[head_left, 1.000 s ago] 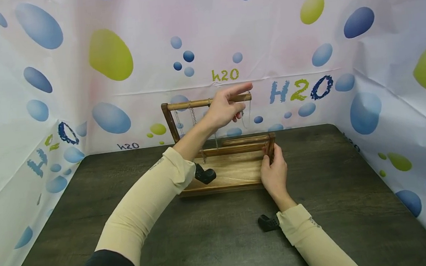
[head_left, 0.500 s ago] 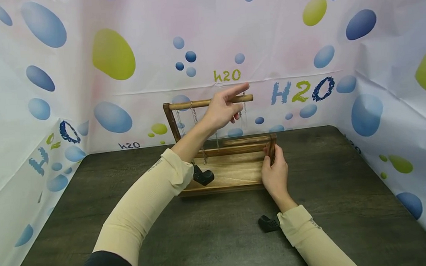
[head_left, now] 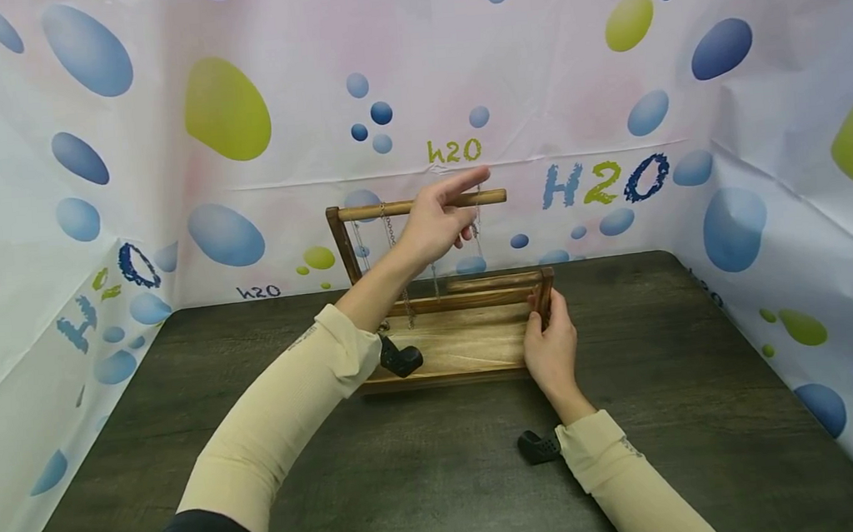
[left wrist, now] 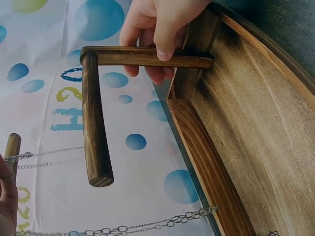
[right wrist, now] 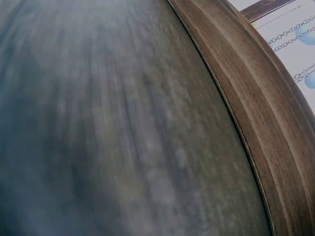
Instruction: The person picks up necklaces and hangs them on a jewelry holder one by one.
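A wooden jewelry stand stands on the table, with a shallow tray base, an upper bar and a lower bar. My left hand is at the upper bar's right part, index finger extended above it and other fingers bent below. A thin necklace chain loops over the bar end at these fingers, which seem to pinch it; the palm side is hidden. My right hand grips the short right upright, thumb in front and fingers behind. Other necklace chains hang farther left on the upper bar.
The dark wood table extends in front of the stand and to both sides. A patterned backdrop rises behind it. Black wrist cameras jut from both sleeves. The base's brown edge meets the table.
My left hand has moved a little leftward along the upper bar, and the chain by its fingers has shifted left with it. The right hand and the stand keep their place.
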`<state>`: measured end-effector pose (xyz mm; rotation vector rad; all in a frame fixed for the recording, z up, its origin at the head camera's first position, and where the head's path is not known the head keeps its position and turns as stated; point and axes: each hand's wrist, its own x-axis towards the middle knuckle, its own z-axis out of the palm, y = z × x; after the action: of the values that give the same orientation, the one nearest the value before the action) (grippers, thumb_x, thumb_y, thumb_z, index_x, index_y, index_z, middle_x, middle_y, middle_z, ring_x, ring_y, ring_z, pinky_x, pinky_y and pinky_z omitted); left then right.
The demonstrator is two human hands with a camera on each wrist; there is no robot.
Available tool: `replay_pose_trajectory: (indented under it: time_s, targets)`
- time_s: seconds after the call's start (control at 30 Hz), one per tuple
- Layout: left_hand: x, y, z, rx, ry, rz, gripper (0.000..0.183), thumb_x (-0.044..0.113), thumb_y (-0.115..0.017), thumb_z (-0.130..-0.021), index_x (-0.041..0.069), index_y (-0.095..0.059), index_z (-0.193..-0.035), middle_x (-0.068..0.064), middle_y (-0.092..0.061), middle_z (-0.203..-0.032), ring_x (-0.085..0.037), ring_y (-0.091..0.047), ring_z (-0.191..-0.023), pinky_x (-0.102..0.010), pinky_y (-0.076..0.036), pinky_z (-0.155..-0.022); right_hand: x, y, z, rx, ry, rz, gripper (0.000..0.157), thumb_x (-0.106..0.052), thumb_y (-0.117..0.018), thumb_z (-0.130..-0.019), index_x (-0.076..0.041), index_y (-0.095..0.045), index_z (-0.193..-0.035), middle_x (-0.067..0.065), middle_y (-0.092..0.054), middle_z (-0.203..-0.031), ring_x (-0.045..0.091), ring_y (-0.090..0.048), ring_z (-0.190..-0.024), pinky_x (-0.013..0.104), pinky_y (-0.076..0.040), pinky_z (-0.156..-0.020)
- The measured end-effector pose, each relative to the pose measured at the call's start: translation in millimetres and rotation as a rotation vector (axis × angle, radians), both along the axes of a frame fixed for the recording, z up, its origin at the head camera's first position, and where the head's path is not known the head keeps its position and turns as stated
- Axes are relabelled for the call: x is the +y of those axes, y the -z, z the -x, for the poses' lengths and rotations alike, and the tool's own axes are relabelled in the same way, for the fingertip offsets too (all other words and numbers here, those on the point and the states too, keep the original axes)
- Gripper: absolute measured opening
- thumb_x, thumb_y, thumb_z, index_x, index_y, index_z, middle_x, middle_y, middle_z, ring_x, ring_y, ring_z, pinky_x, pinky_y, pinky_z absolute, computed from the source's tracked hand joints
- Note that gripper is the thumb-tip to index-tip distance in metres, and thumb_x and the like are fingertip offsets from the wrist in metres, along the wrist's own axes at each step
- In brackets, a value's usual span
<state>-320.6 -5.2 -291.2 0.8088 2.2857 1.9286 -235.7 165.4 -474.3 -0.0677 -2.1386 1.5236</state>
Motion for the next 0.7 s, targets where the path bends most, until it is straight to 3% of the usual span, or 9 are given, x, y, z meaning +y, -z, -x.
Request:
replay_pose_trajectory:
  time_s: [0.2, 0.53, 0.7]
  targets:
    - [-7.2, 0.7, -1.1, 0.040, -0.017, 0.017, 0.053, -0.009, -0.052, -0.099, 0.016, -0.057, -0.145, 0.005, -0.059, -0.140, -0.026, -0.060, -0.067, -0.028, -0.047, -0.053, -1.1, -0.1, -0.1, 0.004, 0.001, 0.004, 0.040, -0.001, -0.046, -0.104, -0.003, -0.046, -0.145, 0.019, -0.061, -0.132, 0.035, -0.057, -0.123, 0.055, -0.045, -0.099]
    - [-14.9, 1.1, -4.1, 0.076, -0.029, -0.009, 0.046, -0.002, -0.057, -0.099, 0.012, -0.058, -0.143, -0.003, -0.060, -0.140, -0.020, -0.060, -0.064, -0.031, -0.048, -0.054, -0.6, -0.4, 0.0, 0.004, 0.002, 0.003, 0.040, -0.001, -0.045, -0.104, -0.003, -0.046, -0.144, 0.018, -0.061, -0.132, 0.035, -0.056, -0.124, 0.054, -0.045, -0.100]
    - [-19.4, 3.9, -5.5, 0.068, -0.044, -0.038, 0.044, -0.003, -0.057, -0.098, 0.009, -0.060, -0.141, -0.005, -0.062, -0.138, -0.020, -0.061, -0.062, -0.027, -0.048, -0.052, -1.1, -1.2, -0.1, 0.001, -0.002, 0.012, 0.040, 0.000, -0.045, -0.104, -0.003, -0.046, -0.144, 0.019, -0.061, -0.132, 0.035, -0.057, -0.124, 0.054, -0.046, -0.099]
